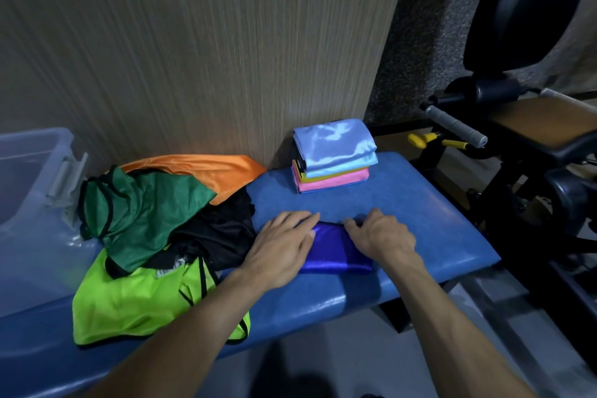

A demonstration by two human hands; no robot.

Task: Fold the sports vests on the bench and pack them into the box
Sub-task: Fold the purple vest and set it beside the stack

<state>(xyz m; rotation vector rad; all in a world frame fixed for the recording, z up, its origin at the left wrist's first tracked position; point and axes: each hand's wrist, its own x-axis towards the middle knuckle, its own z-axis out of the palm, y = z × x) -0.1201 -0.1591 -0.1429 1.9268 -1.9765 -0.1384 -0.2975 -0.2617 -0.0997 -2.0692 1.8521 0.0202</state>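
The clear plastic box (29,191) is cut off by the left edge, and its inside cannot be made out. Both ends of the folded blue vest (332,250) are covered by the left hand (281,249) and right hand (381,236). The black vest (219,233) is largely buried under the green vest (142,210).

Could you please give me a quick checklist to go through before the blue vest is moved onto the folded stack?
1. Blue vest folded compact: ok.
2. Left hand on the vest, fingers flat: ok.
3. Right hand gripping the vest: cannot tell, its fingers are curled at the edge.
4. Stack tidy enough for another: ok.
5. Bench bare between vest and stack: ok.
6. Box within reach at the left: ok; room inside: cannot tell.
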